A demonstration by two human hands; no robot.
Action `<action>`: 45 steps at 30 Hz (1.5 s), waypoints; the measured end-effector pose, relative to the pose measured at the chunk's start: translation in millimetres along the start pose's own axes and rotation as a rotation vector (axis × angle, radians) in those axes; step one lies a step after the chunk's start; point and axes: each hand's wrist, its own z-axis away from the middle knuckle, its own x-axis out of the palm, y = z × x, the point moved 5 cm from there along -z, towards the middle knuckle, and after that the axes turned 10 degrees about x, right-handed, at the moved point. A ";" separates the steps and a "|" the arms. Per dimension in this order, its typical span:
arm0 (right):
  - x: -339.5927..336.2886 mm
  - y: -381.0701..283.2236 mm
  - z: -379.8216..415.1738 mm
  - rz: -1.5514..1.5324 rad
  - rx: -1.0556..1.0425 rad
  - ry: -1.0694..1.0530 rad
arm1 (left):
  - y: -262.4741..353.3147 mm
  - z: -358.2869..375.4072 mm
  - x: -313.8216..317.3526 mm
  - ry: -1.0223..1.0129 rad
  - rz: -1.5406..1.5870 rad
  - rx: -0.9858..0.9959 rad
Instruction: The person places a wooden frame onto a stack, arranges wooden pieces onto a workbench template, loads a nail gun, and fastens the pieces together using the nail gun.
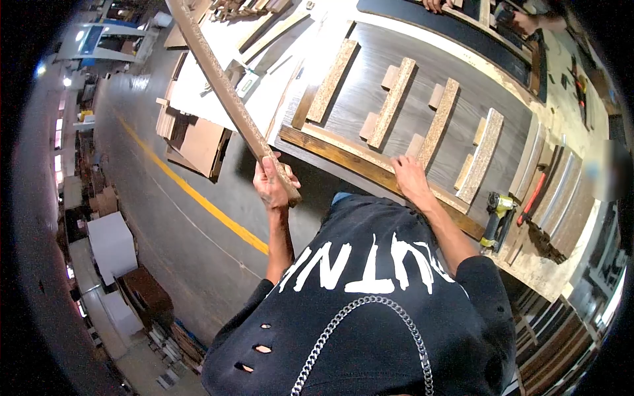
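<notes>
My left hand (271, 183) is wrapped round the lower end of a long particleboard strip (228, 92), which slants up and away to the upper left. On the bench lies a grey wood-grain panel (508, 99), with several short particleboard strips across it and small blocks beside some of them. My right hand (412, 177) lies on the panel's near edge, fingers extended onto the light edge strip (356, 150) beside a brown wooden strip (337, 153). Right of that hand, a yellow-green nail gun (496, 218) sits near the bench corner.
A red-handled tool (532, 198) rests on strips at the right. Across the bench, another person's hands (526, 24) are over a dark framed panel (422, 18). Stacked boards (201, 142) stand at the left, near a yellow floor line (191, 191).
</notes>
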 end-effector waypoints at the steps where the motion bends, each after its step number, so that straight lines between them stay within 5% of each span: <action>1: 1.0 0.3 -0.7 -0.042 -0.007 -0.001 | 0.7 0.2 0.2 0.009 0.015 -0.001; 7: 12.2 -2.3 -6.2 -0.138 0.009 -0.016 | -8.1 -6.2 -1.8 0.015 0.140 0.024; 12: -2.2 -10.9 1.0 -0.135 0.047 0.027 | -27.9 -13.9 -3.1 -0.097 0.251 -0.150; 20: -46.6 -1.1 9.5 -0.542 0.301 -0.014 | 13.7 -35.2 65.4 -0.329 -0.456 0.088; 23: -59.1 35.6 20.4 -0.957 0.491 -0.006 | 5.8 -69.8 84.7 -0.540 -0.681 0.318; 26: -94.8 101.1 38.9 -1.064 0.673 0.259 | 8.1 -96.4 125.3 -0.730 -0.900 0.559; 27: -116.2 121.0 44.5 -1.390 0.739 0.336 | 12.3 -99.0 146.6 -0.801 -0.904 0.622; 28: -135.1 145.7 47.7 -1.678 0.577 0.583 | 13.4 -101.8 166.9 -0.869 -0.910 0.685; 29: -137.8 188.0 59.3 -1.581 0.756 0.689 | 7.9 -107.6 183.0 -0.937 -0.968 0.697; 30: -125.6 248.8 68.0 -0.990 0.681 0.866 | 2.8 -115.8 199.3 -0.998 -1.030 0.715; 31: -185.8 231.4 64.6 -1.965 0.443 0.835 | -6.8 -123.7 217.6 -1.091 -1.093 0.733; 33: -186.2 298.1 71.4 -2.072 0.611 1.066 | -16.0 -133.9 255.0 -1.218 -1.127 0.831; 37: -205.6 330.8 57.8 -1.971 0.679 0.984 | -30.7 -165.5 322.4 -1.309 -1.020 1.034; 41: -171.2 381.3 25.8 -1.661 0.928 0.842 | -66.9 -220.7 373.8 -1.094 -0.961 1.089; 45: -146.0 394.0 -33.5 -1.554 0.867 0.709 | -127.5 -258.6 397.1 -1.070 -1.147 0.736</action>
